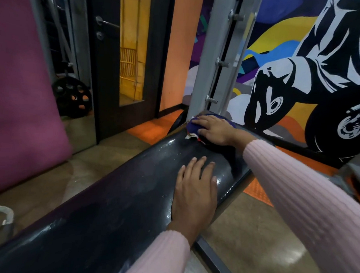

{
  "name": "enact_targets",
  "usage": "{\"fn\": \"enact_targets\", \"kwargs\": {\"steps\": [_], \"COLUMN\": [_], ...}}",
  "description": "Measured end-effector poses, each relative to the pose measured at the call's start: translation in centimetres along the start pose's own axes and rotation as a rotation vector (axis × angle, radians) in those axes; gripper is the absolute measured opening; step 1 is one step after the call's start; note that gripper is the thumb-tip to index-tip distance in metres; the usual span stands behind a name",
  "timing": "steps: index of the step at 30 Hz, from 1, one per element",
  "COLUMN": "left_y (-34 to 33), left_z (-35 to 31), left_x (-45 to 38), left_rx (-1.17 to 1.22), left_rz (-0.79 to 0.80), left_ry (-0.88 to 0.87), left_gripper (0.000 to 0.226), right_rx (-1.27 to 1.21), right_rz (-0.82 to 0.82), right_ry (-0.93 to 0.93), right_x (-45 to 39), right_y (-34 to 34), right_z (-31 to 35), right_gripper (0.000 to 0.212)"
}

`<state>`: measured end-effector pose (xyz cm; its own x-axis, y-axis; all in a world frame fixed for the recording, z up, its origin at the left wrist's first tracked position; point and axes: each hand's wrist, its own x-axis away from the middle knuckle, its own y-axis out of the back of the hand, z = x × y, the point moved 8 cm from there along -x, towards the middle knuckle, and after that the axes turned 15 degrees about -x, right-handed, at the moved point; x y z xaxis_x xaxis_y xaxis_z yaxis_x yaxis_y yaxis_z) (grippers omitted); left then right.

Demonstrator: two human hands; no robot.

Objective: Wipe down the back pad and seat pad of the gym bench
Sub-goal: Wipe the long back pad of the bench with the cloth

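My left hand (195, 191) lies flat, fingers straight, on the black bench pad (108, 205). My right hand (214, 128) presses a blue cloth (192, 127) at its far end, fingers extended over it.

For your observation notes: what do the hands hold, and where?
Nothing is gripped. The right hand presses on top of the bunched blue cloth; the left hand rests on the glossy black bench pad.

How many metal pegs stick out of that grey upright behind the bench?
3 on the grey upright: upper peg, middle peg, lower peg. Others may be hidden above the frame.
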<state>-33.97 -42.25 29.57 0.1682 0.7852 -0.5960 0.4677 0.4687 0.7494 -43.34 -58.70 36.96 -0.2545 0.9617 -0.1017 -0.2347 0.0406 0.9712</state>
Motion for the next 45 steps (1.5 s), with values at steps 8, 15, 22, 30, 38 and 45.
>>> {"fn": "enact_targets", "kwargs": {"steps": [8, 15, 22, 30, 38, 45], "left_y": [0.1, 0.1, 0.2, 0.0, -0.1, -0.1], "left_z": [0.0, -0.1, 0.0, 0.2, 0.3, 0.2], "left_x": [0.0, 0.1, 0.0, 0.0, 0.0, 0.1], "left_rx": [-0.006, 0.021, 0.004, 0.055, 0.054, 0.059], "left_rz": [-0.012, -0.017, -0.026, -0.001, -0.009, -0.029], "left_ry": [0.008, 0.007, 0.008, 0.010, 0.018, 0.012], "left_gripper": [0.048, 0.046, 0.046, 0.043, 0.042, 0.041], "right_rx": [0.077, -0.085, 0.139, -0.009, 0.142, -0.047], "right_rz": [0.056, 0.031, 0.114, 0.034, 0.114, -0.009], "right_ry": [-0.167, -0.082, -0.126, -0.068, 0.000, -0.060], "right_x": [-3.6, -0.9, -3.8, -2.2, -2.3, 0.1], "right_y": [-0.5, 1.5, -1.7, 0.6, -2.4, 1.4], "right_z": [0.4, -1.6, 1.8, -1.0, 3.2, -1.4], "right_gripper": [0.055, 0.049, 0.059, 0.049, 0.054, 0.047]}}
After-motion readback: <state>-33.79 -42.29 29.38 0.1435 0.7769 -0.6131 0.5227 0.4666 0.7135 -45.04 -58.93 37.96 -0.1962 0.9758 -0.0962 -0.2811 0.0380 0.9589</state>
